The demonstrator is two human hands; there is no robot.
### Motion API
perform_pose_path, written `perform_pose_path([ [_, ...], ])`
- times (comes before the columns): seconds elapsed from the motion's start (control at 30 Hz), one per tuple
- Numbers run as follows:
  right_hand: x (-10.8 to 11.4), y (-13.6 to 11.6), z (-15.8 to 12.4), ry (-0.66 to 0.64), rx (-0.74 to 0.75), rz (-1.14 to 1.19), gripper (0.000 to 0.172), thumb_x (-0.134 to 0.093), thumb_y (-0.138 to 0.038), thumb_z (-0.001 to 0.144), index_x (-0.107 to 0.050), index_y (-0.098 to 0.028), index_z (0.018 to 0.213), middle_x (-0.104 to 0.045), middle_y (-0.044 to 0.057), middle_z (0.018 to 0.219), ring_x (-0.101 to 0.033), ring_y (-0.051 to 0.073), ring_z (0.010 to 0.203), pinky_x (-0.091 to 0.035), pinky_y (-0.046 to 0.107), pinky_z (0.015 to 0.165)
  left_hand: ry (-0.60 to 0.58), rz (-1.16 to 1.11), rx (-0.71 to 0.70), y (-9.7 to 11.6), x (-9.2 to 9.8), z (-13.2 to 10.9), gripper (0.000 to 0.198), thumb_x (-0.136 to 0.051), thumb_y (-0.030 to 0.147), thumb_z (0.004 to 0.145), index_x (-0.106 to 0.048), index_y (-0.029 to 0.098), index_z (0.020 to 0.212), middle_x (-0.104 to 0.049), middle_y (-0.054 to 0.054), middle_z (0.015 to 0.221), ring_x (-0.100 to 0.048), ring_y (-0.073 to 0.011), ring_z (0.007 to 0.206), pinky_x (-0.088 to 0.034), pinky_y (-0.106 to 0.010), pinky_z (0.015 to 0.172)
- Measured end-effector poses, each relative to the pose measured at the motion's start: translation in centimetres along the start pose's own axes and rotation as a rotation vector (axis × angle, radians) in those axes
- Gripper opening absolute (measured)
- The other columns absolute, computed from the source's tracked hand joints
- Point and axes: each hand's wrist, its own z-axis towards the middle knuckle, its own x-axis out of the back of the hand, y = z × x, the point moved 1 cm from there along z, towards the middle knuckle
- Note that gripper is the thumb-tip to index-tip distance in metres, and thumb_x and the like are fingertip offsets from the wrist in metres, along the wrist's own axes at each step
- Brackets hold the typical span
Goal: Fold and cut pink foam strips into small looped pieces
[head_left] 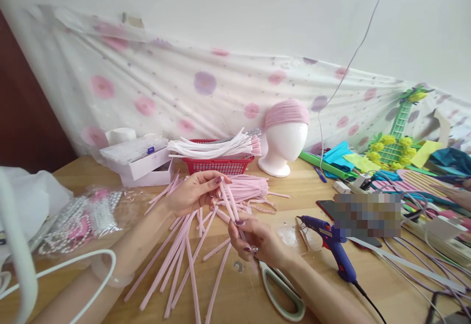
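Between my two hands I hold pink pipe cleaners (228,200), side by side and slanting. My left hand (196,191) pinches them at the upper end, thumb and fingers pressed together. Lower down, my right hand (259,238) grips the same strips. Many loose pink pipe cleaners (180,260) lie fanned over the table below, and a thicker pink bundle (250,186) rests just behind my hands. A pair of scissors (283,294) with pale green handles lies beneath my right wrist, its blades mostly hidden.
A blue glue gun (329,243) with a black cord lies at right, near a phone (327,211) and tangled cables. Behind stand a red basket (221,166) of white pipe cleaners and a white foam head (281,147) with pink wrapping. Bagged beads (84,221) lie left; a white cable (73,265) crosses in front.
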Motion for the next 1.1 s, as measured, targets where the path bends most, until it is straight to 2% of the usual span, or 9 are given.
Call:
perform_pose_path([
  [0.17, 0.2, 0.4, 0.0, -0.022, 0.055, -0.065, 0.028, -0.054, -0.041, 0.087, -0.058, -0.013, 0.085, -0.042, -0.006, 0.05, -0.024, 0.005, 0.037, -0.021, 0.018, 0.037, 0.093, 0.033, -0.086, -0.3, -0.3, 0.3, 0.032, -0.084, 0.037, 0.065, -0.072, 0.013, 0.082, -0.06, 0.004, 0.055, -0.054, -0.0043, 0.041, -0.05, -0.014, 0.04],
  [0.27, 0.0, 0.2, -0.1, 0.018, 0.072, -0.067, 0.032, -0.055, -0.046, 0.088, -0.057, -0.014, 0.089, -0.043, -0.006, 0.052, -0.025, 0.005, 0.038, -0.022, 0.017, 0.038, 0.149, 0.046, -0.122, -0.2, -0.4, 0.3, 0.034, -0.085, 0.038, 0.063, -0.072, 0.013, 0.08, -0.059, 0.005, 0.055, -0.053, -0.0038, 0.041, -0.05, -0.013, 0.04],
  [0.57, -0.6, -0.2, -0.1, 0.081, 0.091, -0.067, 0.029, -0.06, -0.043, 0.087, -0.058, -0.015, 0.093, -0.044, -0.006, 0.061, -0.02, 0.004, 0.043, -0.015, 0.019, 0.042, 0.23, 0.067, -0.151, 0.6, -0.9, 0.0, 0.036, -0.087, 0.038, 0.059, -0.07, 0.013, 0.079, -0.062, 0.004, 0.056, -0.052, -0.003, 0.043, -0.047, -0.012, 0.04],
  [0.73, -0.5, -0.1, 0.0, 0.116, 0.093, -0.08, 0.024, -0.06, -0.04, 0.087, -0.055, -0.016, 0.088, -0.043, -0.007, 0.06, -0.019, 0.004, 0.042, -0.014, 0.019, 0.041, 0.233, 0.157, -0.138, 0.6, -0.4, 0.1, 0.041, -0.084, 0.045, 0.06, -0.07, 0.013, 0.081, -0.059, 0.005, 0.058, -0.051, -0.0045, 0.044, -0.049, -0.016, 0.044],
  [0.83, -0.4, -0.2, 0.0, 0.134, 0.078, -0.107, 0.024, -0.059, -0.04, 0.086, -0.054, -0.016, 0.085, -0.043, -0.007, 0.058, -0.018, 0.004, 0.042, -0.014, 0.019, 0.041, 0.236, 0.441, -0.202, 1.4, -0.2, -0.1, 0.037, -0.074, 0.047, 0.072, -0.069, 0.016, 0.092, -0.062, 0.001, 0.07, -0.058, -0.0102, 0.059, -0.055, -0.026, 0.061],
  [0.9, -0.3, -0.1, 0.0, 0.141, 0.069, -0.119, 0.024, -0.058, -0.04, 0.086, -0.054, -0.016, 0.084, -0.043, -0.007, 0.057, -0.017, 0.004, 0.041, -0.013, 0.019, 0.04, 0.237, 0.826, -0.346, 2.4, -0.6, -0.7, 0.032, -0.068, 0.04, 0.079, -0.069, 0.019, 0.102, -0.066, -0.005, 0.096, -0.062, -0.0181, 0.089, -0.052, -0.035, 0.084],
  [0.93, -0.2, 0.0, 0.1, 0.142, 0.064, -0.122, 0.024, -0.058, -0.04, 0.086, -0.054, -0.016, 0.083, -0.043, -0.007, 0.056, -0.017, 0.004, 0.041, -0.013, 0.019, 0.04, 0.21, 1.062, -0.431, 2.9, -1.0, -1.2, 0.031, -0.067, 0.036, 0.081, -0.068, 0.021, 0.108, -0.064, -0.008, 0.11, -0.058, -0.0221, 0.104, -0.046, -0.04, 0.095],
  [1.0, -0.1, 0.0, 0.1, 0.133, 0.053, -0.124, 0.023, -0.057, -0.038, 0.085, -0.054, -0.016, 0.081, -0.042, -0.008, 0.054, -0.018, 0.004, 0.041, -0.013, 0.019, 0.04, 0.098, 1.498, -0.52, 3.4, -2.2, -2.1, 0.029, -0.062, 0.028, 0.085, -0.068, 0.028, 0.113, -0.06, -0.007, 0.123, -0.049, -0.0265, 0.118, -0.032, -0.052, 0.105],
  [1.1, 0.0, -0.2, 0.0, 0.11, 0.041, -0.119, 0.02, -0.056, -0.035, 0.083, -0.054, -0.016, 0.079, -0.041, -0.008, 0.051, -0.02, 0.004, 0.039, -0.013, 0.019, 0.038, -0.099, 1.838, -0.549, 3.0, -3.7, -3.4, 0.026, -0.057, 0.02, 0.09, -0.069, 0.032, 0.109, -0.067, -0.003, 0.116, -0.044, -0.0287, 0.123, -0.014, -0.063, 0.109],
])
